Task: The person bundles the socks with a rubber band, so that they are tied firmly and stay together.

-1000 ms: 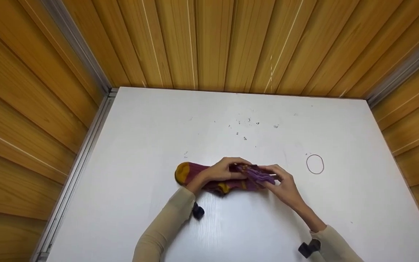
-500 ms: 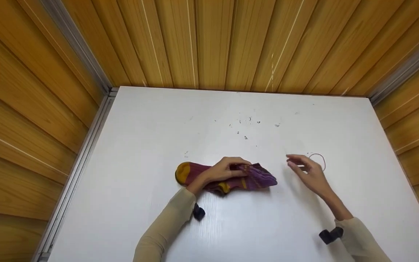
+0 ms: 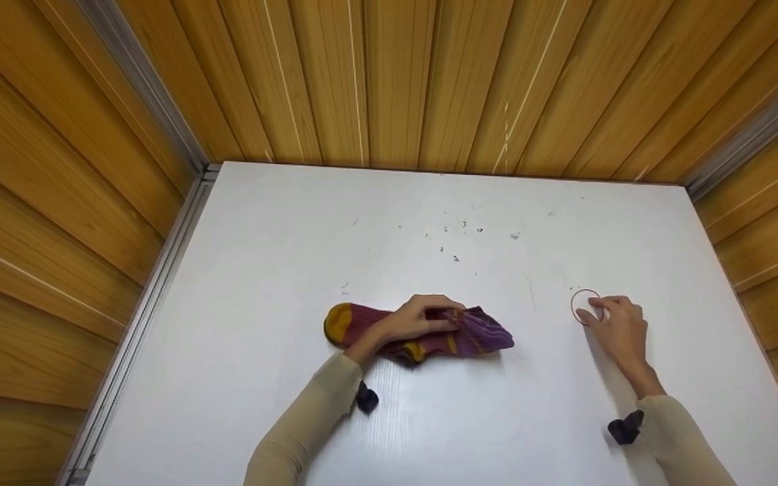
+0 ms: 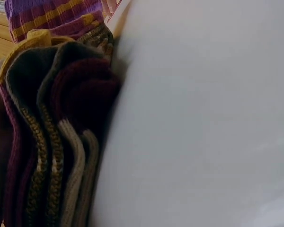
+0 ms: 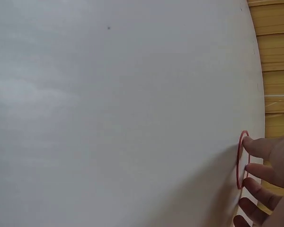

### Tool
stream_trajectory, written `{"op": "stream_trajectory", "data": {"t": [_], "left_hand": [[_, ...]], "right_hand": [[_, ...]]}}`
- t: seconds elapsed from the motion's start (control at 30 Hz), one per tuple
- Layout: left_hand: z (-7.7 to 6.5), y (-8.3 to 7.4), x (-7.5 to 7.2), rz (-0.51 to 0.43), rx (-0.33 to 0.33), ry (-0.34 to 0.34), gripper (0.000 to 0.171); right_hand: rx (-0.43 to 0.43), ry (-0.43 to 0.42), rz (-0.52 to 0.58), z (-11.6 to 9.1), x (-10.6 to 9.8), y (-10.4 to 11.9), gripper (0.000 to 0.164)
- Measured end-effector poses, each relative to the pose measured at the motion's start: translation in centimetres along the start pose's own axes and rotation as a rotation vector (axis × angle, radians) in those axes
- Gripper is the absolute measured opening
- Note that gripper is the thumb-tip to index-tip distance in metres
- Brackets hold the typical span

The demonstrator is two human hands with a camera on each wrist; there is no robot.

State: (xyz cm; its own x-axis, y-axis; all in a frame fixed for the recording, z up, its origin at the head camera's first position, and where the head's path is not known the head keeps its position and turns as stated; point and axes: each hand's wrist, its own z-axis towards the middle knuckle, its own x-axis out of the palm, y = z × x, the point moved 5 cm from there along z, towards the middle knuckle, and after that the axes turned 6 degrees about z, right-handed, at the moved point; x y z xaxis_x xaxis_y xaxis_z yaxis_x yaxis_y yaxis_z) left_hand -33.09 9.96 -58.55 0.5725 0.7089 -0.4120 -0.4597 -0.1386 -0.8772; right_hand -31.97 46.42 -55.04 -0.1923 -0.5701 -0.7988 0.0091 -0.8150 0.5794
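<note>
A bundle of maroon socks (image 3: 367, 318) with mustard toes and heels and purple cuffs lies on the white table, left of the right hand. Over its middle, my left hand (image 3: 410, 318) grips the socks, thumb and fingers round the folded part near the cuffs. The left wrist view shows the stacked knit layers (image 4: 47, 142) from close up; most of that hand is out of sight there. To the right, my right hand (image 3: 620, 331) reaches to a thin red rubber band (image 3: 573, 312). In the right wrist view its thumb and fingertips stand apart at the edge of the band (image 5: 237, 165).
The white table (image 3: 281, 236) has small dark marks (image 3: 456, 258) toward its far side. Wood-patterned panels (image 3: 389, 81) wall it in at the back and both sides. A metal rail (image 3: 152, 304) runs along the left edge.
My right hand has let go of the purple cuffs and moved right to the rubber band. The left hand stays on the socks, and the cuffs have settled into a flatter point.
</note>
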Motion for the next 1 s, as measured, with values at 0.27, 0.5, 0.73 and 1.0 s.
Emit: {"op": "stream_trajectory", "data": {"t": [0.27, 0.5, 0.73, 1.0], "left_hand": [[0.0, -0.2, -0.2, 0.0, 0.009, -0.017, 0.037], [0.0, -0.4, 0.1, -0.001, 0.021, -0.029, 0.037], [-0.2, -1.8, -0.1, 0.009, 0.041, -0.034, 0.036], [-0.3, -0.8, 0.1, 0.027, 0.022, -0.044, 0.036]], "right_hand": [[-0.086, -0.046, -0.053, -0.7, -0.3, 0.7, 0.014], [-0.148, -0.041, -0.11, -1.0, -0.1, 1.0, 0.008], [-0.161, -0.052, -0.112, -0.9, 0.1, 1.1, 0.009], [-0.161, -0.062, -0.044, -0.7, 0.5, 0.9, 0.015]]}}
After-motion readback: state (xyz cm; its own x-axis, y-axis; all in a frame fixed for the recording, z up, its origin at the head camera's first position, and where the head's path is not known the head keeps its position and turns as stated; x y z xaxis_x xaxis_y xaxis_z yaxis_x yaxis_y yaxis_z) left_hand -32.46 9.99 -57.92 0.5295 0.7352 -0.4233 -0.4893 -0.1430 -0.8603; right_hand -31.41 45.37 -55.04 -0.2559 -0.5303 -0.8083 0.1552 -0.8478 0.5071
